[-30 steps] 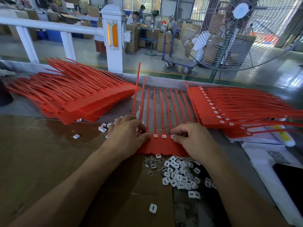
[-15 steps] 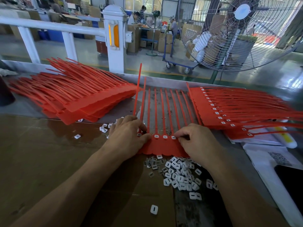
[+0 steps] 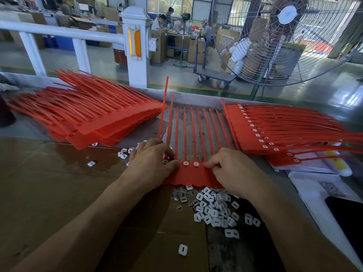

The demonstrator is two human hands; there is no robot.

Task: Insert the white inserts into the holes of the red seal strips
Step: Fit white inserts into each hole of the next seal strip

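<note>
Brown cardboard point(image 3: 49, 193) covers the worktop across the lower left of the frame, and one loose white insert point(image 3: 182, 249) lies alone on it at bottom centre. Just above that, right of centre, sits the heap of white inserts point(image 3: 214, 209), some turned to show grey undersides. At the lower right edge I see white paper point(image 3: 306, 195) with a dark phone point(image 3: 347, 214) lying on it.

At mid-frame lies the strip I am working on, a red seal strip sheet point(image 3: 193, 176) whose flat tab end faces me and whose thin tails run away toward the top of the frame. Two seated inserts point(image 3: 191, 163) show white in its row of holes. My left hand point(image 3: 151, 165) rests on the sheet's left end, fingers curled over the hole row and thumb pressed along the tab edge. My right hand point(image 3: 233, 169) covers the right end, fingertips curled down at the next hole; whether they pinch an insert I cannot tell, as the tips hide it.

Farther up, a stack of unfilled red strips point(image 3: 88, 118) fans toward the upper left, a few stray inserts near its closest corner. A stack of filled strips point(image 3: 275, 130) fans toward the right edge, white dots in a line. Beyond the table edge stand a white railing post point(image 3: 135, 50) and a large caged fan point(image 3: 284, 36).
</note>
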